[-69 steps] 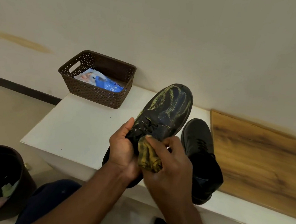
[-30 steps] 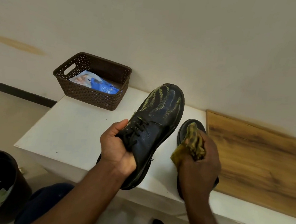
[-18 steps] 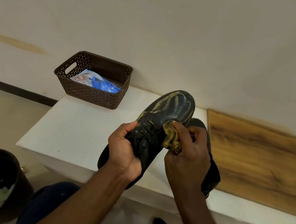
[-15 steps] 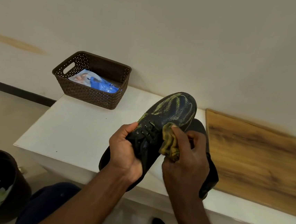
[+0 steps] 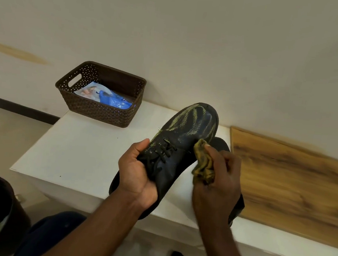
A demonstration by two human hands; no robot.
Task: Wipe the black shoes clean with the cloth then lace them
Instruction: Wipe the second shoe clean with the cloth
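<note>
Clearly the wiping is only partway through. Nearest me, the left hand [image 5: 137, 172] grips one black shoe [image 5: 174, 153] around its laced middle, thumb on top, holding it tilted with the toe pointing away above the white desk [image 5: 79, 152]. The right hand [image 5: 218, 180] pinches a bunched yellowish cloth [image 5: 203, 162] and presses it against the shoe's right side. Yellow-green streaks show across the toe, so I judge that part unfinished. Its laces look threaded, though whether they are tied I cannot tell. Just behind the right hand the second shoe [image 5: 237, 204] lies on the desk, mostly hidden; its state is unclear, and it probably has its turn to come. Farther back a brown basket [image 5: 103, 111] stands on the desk with a blue packet [image 5: 113, 100] inside.
</note>
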